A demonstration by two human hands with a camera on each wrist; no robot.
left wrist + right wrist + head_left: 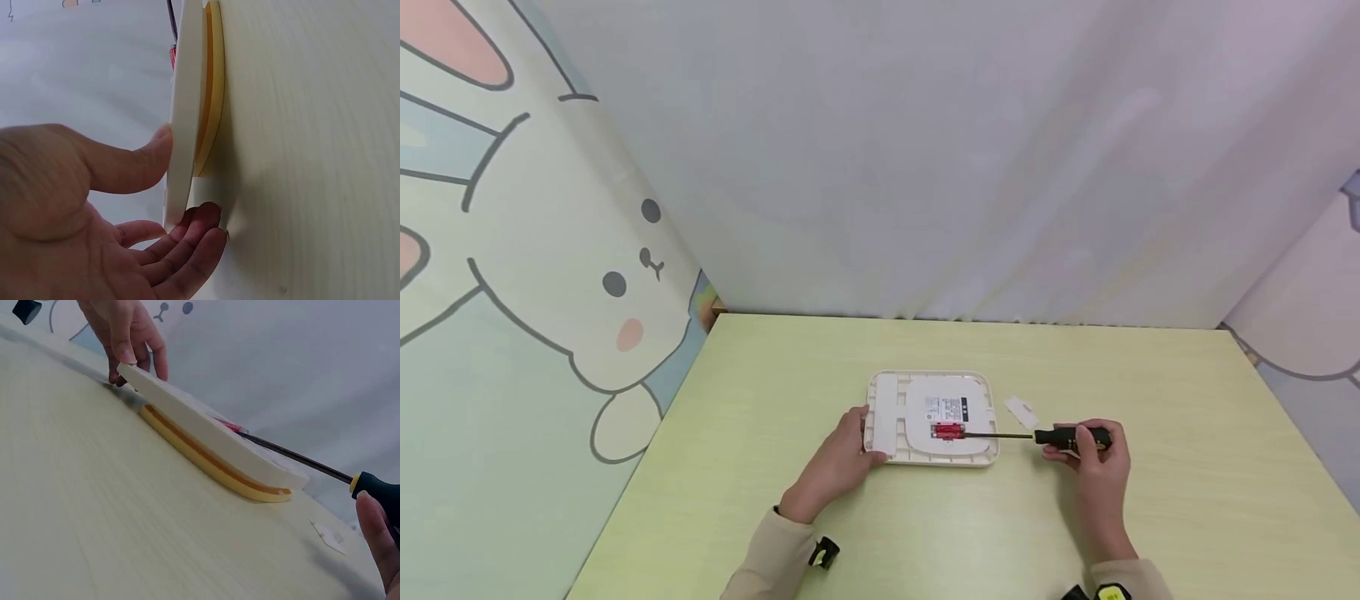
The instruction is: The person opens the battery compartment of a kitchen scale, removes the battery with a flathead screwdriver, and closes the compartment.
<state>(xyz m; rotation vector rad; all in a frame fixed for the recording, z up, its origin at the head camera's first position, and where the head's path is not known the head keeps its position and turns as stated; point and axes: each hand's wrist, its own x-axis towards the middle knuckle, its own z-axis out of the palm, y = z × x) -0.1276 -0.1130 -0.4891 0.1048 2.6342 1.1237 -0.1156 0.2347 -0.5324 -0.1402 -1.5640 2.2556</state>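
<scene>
A white rectangular device [891, 417] lies on the table, its labelled side up, over a yellow rounded part [212, 467]. My left hand [842, 457] grips its left edge, thumb on the near corner; in the left wrist view the fingers of that hand [106, 206] reach under the edge. My right hand [1101, 475] holds a screwdriver by its black handle [1063, 437]. The shaft [1000, 435] runs left, its tip at a small red object [948, 431] in the device's recess. Whether tip and red object touch is hard to tell.
A small white cover piece [1022, 412] lies on the table [775, 358] just right of the device. A pale curtain [925, 167] hangs behind the table's back edge, and a wall with a rabbit drawing [565, 242] stands at the left.
</scene>
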